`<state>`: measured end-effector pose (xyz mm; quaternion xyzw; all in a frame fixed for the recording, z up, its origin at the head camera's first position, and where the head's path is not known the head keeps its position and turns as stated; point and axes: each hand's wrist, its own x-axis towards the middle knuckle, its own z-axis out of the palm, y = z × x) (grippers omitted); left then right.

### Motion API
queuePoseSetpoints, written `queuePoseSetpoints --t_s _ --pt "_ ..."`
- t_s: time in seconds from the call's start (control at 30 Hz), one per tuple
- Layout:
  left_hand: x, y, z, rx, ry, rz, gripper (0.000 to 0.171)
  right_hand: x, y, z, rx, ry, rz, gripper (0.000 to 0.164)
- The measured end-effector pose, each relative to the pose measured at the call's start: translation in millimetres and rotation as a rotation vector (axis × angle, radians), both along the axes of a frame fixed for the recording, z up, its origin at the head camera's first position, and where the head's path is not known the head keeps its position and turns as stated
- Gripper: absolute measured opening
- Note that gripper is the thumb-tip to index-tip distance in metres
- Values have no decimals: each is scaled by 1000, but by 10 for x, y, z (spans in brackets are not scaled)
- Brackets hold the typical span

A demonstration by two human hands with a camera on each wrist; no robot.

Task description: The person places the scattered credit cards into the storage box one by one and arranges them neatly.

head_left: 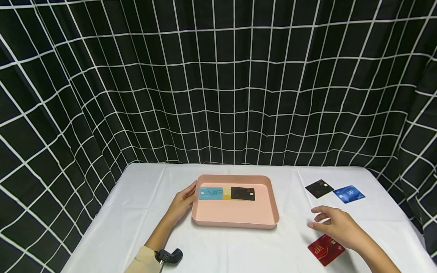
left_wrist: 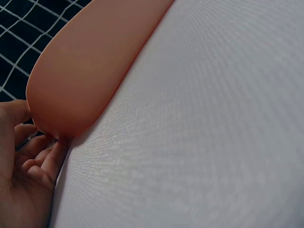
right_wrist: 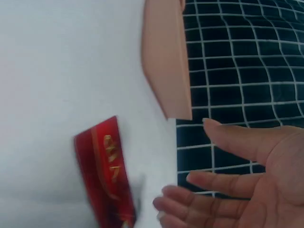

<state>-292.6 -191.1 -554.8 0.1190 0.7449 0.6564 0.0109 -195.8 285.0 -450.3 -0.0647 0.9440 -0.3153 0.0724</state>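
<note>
My left hand (head_left: 182,202) holds a shallow pink tray (head_left: 235,218) at its left end, with bent fingers against the wall (left_wrist: 71,95). Inside the tray, a light blue VIP card (head_left: 210,193), a yellow card (head_left: 227,194) and a black card (head_left: 242,193) lie in an overlapping row. Over on the right, my right hand (head_left: 338,225) hovers above the table with loosely bent, parted fingers and nothing between them. Below it lies a red VIP card (head_left: 324,251), also in the right wrist view. Beyond that hand are another black card (head_left: 319,189) and a blue VIP card (head_left: 349,194), their corners close together.
A white cloth (head_left: 143,216) covers the table. Behind it and along both sides hangs a black curtain (head_left: 218,87) with a white grid. A dark wrist strap (head_left: 168,256) sits at the left sleeve.
</note>
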Motion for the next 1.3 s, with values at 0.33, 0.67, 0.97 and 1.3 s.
queuePoseSetpoints --t_s 0.33,0.67,0.97,1.3 --pt "-38 0 -17 -1 9 -2 56 120 65 -225 335 -113 -92 92" --pt "-16 10 -22 -7 -9 10 56 180 57 -366 435 -182 -101 100" --pt "-7 17 -15 1 3 -2 55 168 -5 -365 445 -125 -124 104" --pt "-9 -6 -26 10 -4 5 55 220 -45 -220 388 34 -98 54"
